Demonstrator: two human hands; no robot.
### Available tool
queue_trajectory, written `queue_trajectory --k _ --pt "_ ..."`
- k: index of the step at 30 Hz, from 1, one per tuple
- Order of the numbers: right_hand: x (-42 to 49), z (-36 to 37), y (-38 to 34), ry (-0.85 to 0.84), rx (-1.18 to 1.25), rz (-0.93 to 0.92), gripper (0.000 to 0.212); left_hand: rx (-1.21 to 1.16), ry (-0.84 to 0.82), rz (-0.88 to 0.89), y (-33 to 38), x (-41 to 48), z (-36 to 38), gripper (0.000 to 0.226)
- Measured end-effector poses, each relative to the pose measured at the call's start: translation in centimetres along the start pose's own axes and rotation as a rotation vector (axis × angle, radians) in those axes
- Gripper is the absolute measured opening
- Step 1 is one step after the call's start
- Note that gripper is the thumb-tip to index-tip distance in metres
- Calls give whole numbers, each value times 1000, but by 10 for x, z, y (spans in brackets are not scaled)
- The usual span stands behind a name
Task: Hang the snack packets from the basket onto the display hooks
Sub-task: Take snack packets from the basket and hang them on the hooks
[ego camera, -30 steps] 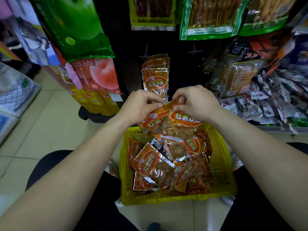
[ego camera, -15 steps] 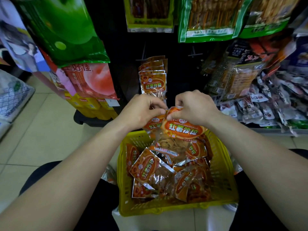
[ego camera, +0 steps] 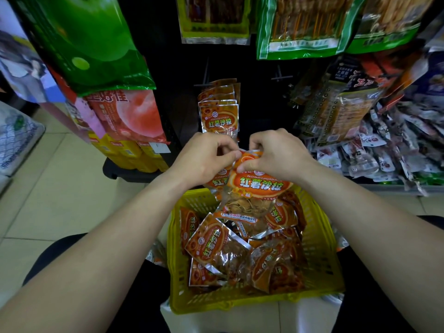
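Observation:
A yellow plastic basket [ego camera: 319,251] sits between my knees, filled with several orange snack packets [ego camera: 211,241]. Above its far rim my right hand [ego camera: 276,155] pinches the top of one orange packet [ego camera: 260,185], which faces me. My left hand [ego camera: 204,157] pinches the top edge of a second orange packet [ego camera: 217,182] tucked behind the first. Both hands meet fingertip to fingertip. Straight ahead, a row of the same packets [ego camera: 219,118] hangs on a display hook on the dark rack.
Large green and peach bags [ego camera: 101,56] hang at the left. Green-edged snack bags [ego camera: 300,25] hang above. Brown and dark packets [ego camera: 341,109] crowd the right, over a shelf of small loose packets [ego camera: 384,159]. Beige floor tiles [ego camera: 55,188] lie to the left.
Both hands have lifted the two packets a little higher above the basket and turned the front one to face me. The view has shifted slightly nearer the rack.

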State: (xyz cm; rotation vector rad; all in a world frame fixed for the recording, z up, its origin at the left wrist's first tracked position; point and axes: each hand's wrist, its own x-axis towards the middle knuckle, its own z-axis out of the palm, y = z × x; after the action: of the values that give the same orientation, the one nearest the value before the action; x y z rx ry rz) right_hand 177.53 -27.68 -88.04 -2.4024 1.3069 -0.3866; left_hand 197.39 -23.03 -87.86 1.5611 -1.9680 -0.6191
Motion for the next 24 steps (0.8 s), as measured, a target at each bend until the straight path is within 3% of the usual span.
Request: queue_trajectory --k 6,12,20,24 --pt "0 -7 10 -126 221 -24 28 -3 -1 -58 -5 3 -12 18" --pt "-3 -10 10 -7 219 -58 27 -85 -89 -72 -3 4 -19 31" --pt "-2 -16 12 78 176 44 34 -55 -85 -162 -8 2 -14 3" --pt "-4 -19 14 21 247 60 25 -72 -68 -184 -3 3 -15 12"
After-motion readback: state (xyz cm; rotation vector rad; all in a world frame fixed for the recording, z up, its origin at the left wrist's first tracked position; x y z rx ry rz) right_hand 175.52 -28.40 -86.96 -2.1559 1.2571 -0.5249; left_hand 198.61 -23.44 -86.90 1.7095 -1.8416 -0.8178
